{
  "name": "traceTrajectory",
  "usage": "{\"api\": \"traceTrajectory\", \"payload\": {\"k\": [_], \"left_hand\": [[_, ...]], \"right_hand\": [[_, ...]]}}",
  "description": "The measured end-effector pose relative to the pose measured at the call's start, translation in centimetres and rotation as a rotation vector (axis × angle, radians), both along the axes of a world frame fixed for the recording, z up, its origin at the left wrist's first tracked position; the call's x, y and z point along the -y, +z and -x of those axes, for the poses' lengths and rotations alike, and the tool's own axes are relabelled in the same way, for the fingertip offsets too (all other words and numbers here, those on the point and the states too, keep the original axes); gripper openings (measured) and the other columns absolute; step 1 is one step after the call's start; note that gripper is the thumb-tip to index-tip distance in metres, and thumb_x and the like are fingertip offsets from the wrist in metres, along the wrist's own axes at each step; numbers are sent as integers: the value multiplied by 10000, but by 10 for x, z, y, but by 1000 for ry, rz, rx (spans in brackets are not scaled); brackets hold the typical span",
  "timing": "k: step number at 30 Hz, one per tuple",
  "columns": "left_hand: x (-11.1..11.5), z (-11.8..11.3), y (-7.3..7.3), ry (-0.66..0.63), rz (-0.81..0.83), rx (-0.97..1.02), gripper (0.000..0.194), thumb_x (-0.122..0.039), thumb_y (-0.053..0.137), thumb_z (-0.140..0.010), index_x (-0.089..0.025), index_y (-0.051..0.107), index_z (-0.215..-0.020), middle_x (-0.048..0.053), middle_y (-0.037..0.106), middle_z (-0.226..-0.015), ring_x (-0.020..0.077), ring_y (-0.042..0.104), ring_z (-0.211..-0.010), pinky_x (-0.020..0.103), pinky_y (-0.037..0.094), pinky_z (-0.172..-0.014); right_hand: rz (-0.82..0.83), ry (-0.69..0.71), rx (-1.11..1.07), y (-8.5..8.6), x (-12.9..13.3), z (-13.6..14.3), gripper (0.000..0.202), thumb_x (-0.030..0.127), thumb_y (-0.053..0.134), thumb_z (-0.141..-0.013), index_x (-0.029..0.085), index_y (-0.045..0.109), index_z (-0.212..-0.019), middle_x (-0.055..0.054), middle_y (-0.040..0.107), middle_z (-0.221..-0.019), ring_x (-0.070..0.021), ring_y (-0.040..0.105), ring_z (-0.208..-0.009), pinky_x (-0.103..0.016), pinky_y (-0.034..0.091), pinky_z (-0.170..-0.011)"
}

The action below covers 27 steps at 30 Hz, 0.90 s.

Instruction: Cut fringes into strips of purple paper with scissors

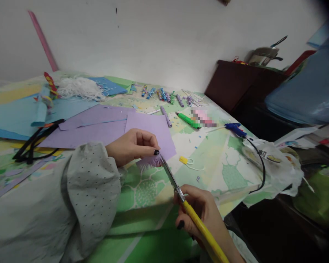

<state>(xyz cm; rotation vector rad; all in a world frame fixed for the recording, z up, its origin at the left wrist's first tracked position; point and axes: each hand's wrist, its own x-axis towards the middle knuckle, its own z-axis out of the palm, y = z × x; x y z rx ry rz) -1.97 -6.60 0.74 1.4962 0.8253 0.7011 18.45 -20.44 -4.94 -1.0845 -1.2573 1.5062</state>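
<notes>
My left hand [131,146] pinches the purple paper [153,137]; my right hand [200,215] grips yellow-handled scissors [178,191], blades pointing up-left into its fringed edge.

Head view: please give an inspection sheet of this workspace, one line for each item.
Surface: table with green patterned cover.
Job's things: lilac sheet, fringed at its near edge; scissors with yellow handles, tips at the fringe.
Clutter: purple sheets, blue sheets, white threads, green marker, paper rolls, plastic bag.
Grippers: left hand pinches the lilac sheet; right hand holds the scissors.
Cables: black cable from glue gun.
Surroundings: white wall, dark cabinet with pots.
</notes>
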Motion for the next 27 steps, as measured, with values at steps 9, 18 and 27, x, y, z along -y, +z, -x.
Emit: {"api": "traceTrajectory", "payload": {"k": [9, 18, 27], "left_hand": [[0, -1, 0, 0, -10, -9, 94, -197, 705, -599, -146, 627, -588, -14, 615, -537, 95, 510, -493, 213, 331, -472], [-1, 1, -1, -9, 2, 16, 85, -188, 714, -593, -143, 643, -596, -30, 595, -525, 74, 472, -478, 200, 309, -463], [1, 0, 1, 6, 15, -2, 83, -185, 710, -573, -143, 639, -578, -33, 592, -516, 73, 467, -477, 202, 317, -468]], "right_hand": [[-6, -11, -7, 0, -1, 1, 421, 390, 872, -599, 158, 558, -755, 93, 322, -525, -60, 235, -474, -188, 155, -396], [9, -5, -7, 1, -2, 1, 379, 315, 866, -601, 163, 548, -739, 99, 313, -515, -56, 224, -464, -181, 154, -391], [12, -2, -48, 2, 0, 3, 385, 308, 872, -592, 156, 549, -734, 92, 344, -517, -51, 244, -455, -175, 162, -389]]}}
